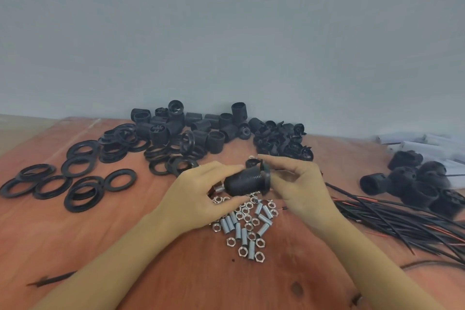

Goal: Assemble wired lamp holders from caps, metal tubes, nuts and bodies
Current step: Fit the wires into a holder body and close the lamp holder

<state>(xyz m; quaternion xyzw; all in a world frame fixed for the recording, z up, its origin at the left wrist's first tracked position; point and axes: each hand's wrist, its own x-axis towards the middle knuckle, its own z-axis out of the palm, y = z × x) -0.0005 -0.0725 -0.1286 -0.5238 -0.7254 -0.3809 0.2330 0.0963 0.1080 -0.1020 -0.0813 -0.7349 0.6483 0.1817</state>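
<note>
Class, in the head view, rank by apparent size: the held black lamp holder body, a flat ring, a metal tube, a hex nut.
1. lamp holder body (nearer camera, so unsure)
2. flat ring
3. metal tube and hex nut: look alike

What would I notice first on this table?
Two hands in the middle, the left hand and right hand, holding a black lamp holder between them. Below it glitters a pile of silver nuts and tubes, with black rings spread out to the left.
</note>
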